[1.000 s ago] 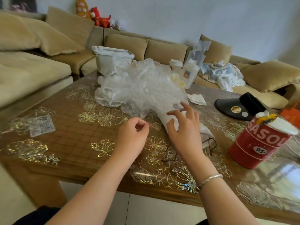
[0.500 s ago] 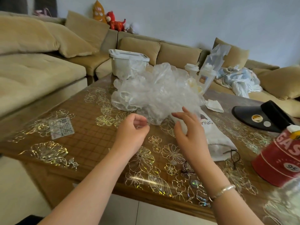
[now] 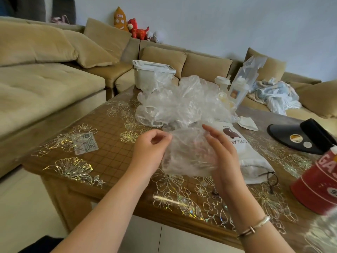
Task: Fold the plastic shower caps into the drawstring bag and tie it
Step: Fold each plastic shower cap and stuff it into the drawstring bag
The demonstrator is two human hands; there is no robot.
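One crinkled clear shower cap [image 3: 189,154] sags between both hands.

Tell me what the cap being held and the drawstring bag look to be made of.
Shower cap: thin clear plastic film, glossy; it crinkles and the table shows through. Drawstring bag: likely matte white woven fabric, opaque with soft folds, a printed logo and a dark cord.

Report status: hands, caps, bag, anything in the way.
Left hand pinching one shower cap, right hand open against it. Cap pile behind. Drawstring bag flat, empty-looking, mouth toward right. Nothing in the way.
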